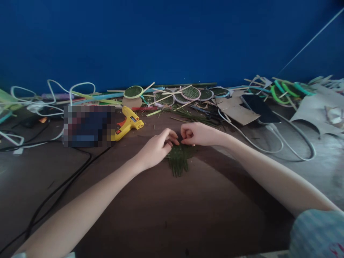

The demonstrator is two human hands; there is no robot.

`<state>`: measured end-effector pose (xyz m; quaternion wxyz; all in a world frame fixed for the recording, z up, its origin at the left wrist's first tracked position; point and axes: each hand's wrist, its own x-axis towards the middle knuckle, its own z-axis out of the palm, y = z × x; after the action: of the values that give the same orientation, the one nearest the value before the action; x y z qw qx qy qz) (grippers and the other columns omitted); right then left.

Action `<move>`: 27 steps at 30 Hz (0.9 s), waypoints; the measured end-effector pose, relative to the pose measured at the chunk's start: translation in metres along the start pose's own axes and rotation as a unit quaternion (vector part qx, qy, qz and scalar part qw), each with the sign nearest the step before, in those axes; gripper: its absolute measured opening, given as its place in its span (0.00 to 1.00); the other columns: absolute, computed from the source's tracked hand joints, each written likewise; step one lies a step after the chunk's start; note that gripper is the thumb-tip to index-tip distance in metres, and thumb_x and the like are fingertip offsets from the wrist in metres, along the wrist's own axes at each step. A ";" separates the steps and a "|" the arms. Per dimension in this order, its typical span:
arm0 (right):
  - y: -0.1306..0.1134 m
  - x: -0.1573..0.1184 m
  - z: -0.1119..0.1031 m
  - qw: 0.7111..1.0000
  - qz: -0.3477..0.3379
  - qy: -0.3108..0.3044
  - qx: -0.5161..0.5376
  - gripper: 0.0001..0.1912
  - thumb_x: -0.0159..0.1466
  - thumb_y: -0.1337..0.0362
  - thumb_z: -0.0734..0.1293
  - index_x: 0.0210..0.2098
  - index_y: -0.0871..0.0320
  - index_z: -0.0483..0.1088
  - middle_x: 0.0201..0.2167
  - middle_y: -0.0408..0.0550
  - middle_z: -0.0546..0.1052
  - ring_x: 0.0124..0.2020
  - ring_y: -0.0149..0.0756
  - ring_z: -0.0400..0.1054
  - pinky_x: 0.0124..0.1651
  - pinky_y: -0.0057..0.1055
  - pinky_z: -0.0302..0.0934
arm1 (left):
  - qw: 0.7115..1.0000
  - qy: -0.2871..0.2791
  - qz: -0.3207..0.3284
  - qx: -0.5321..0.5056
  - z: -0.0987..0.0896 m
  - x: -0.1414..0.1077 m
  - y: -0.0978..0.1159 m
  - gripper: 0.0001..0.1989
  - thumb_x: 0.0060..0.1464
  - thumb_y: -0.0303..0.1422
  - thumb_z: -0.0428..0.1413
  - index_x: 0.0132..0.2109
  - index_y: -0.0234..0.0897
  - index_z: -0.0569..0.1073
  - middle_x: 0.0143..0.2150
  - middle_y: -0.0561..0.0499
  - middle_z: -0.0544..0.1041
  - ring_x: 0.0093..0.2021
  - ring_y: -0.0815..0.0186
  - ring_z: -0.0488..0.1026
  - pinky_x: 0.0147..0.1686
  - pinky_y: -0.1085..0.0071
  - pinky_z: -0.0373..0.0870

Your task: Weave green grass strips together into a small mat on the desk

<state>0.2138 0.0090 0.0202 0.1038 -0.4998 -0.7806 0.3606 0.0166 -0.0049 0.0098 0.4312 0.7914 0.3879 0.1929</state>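
Note:
Near the middle of the dark table (150,215) lies a small woven piece of green strips (178,161), its loose ends pointing toward me. My left hand (161,145) is at its upper left edge, thumb and fingers curled into a pinch. Facing it, my right hand (200,134) is pinched at the upper right edge, with the other fingers folded in. The two sets of fingertips are a short gap apart. What lies between each thumb and finger is too small and dark to make out.
A yellow glue gun (129,123) lies left of my hands, its black cord (61,190) running toward me. Behind are round woven fans (190,93) and loose sticks. Cardboard (236,107), a phone (260,109) and a white cable (303,157) lie to the right.

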 end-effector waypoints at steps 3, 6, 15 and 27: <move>0.000 0.000 0.000 1.000 0.000 -0.001 0.000 0.04 0.50 0.68 0.63 0.26 0.57 0.62 0.17 0.37 0.69 0.19 0.25 0.61 0.26 0.24 0.50 | 1.000 0.005 -0.005 -0.004 0.001 0.000 0.000 0.14 0.47 0.20 0.44 0.42 0.38 0.62 0.39 0.50 0.76 0.40 0.67 0.72 0.43 0.67 0.65; 0.000 0.000 -0.001 1.000 0.003 -0.006 0.005 0.04 0.50 0.67 0.63 0.26 0.57 0.62 0.16 0.37 0.69 0.19 0.26 0.61 0.26 0.24 0.50 | 1.000 0.011 -0.009 0.003 0.001 0.000 -0.001 0.15 0.48 0.21 0.44 0.43 0.37 0.62 0.40 0.49 0.76 0.40 0.67 0.71 0.43 0.66 0.65; 0.002 0.000 0.000 1.000 0.002 -0.005 0.022 0.05 0.51 0.67 0.64 0.26 0.57 0.61 0.15 0.37 0.69 0.19 0.26 0.62 0.25 0.24 0.52 | 0.998 0.019 0.004 0.057 0.003 0.000 0.000 0.15 0.49 0.20 0.45 0.44 0.36 0.64 0.41 0.49 0.76 0.42 0.67 0.72 0.43 0.67 0.65; -0.009 -0.008 -0.003 0.985 -0.128 0.030 0.112 0.04 0.57 0.66 0.61 0.34 0.58 0.62 0.26 0.43 0.73 0.28 0.29 0.68 0.32 0.27 0.58 | 0.982 0.041 0.033 0.182 0.007 0.001 0.002 0.04 0.55 0.29 0.50 0.37 0.38 0.69 0.32 0.52 0.74 0.33 0.66 0.71 0.34 0.69 0.63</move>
<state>0.2130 0.0019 0.0301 0.2281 -0.3914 -0.7894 0.4142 0.0229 -0.0083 0.0078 0.2572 0.8605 0.4075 0.1657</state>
